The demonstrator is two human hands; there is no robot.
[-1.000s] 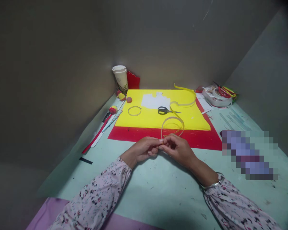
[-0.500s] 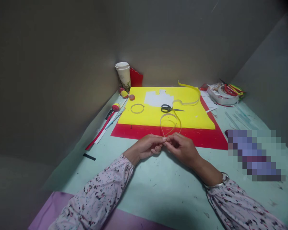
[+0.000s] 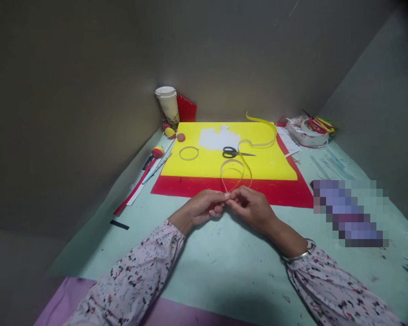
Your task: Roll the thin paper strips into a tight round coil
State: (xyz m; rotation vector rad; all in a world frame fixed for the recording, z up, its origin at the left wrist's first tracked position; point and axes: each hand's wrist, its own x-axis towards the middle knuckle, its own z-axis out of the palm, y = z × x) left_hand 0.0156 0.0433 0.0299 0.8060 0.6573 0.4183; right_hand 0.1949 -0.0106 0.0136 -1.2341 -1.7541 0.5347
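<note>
Head camera is showing the left hand (image 3: 207, 207) and right hand (image 3: 253, 208) pinching a yellow strip (image 3: 261, 146) between closely pressed fingers. Over the desk (image 3: 224, 258), it is looping beyond them and trailing across yellow sheets (image 3: 207, 168) past scissors (image 3: 236, 154).

The person wears a loose, pale pink fabric left sleeve (image 3: 132, 271) and a matching right sleeve (image 3: 333, 285), both printed with small black, reddish and bluish flecks. The left cuff (image 3: 175, 229) is gathered; a silvery, rounded bangle (image 3: 298, 257) circles the right wrist (image 3: 290, 242).
</note>
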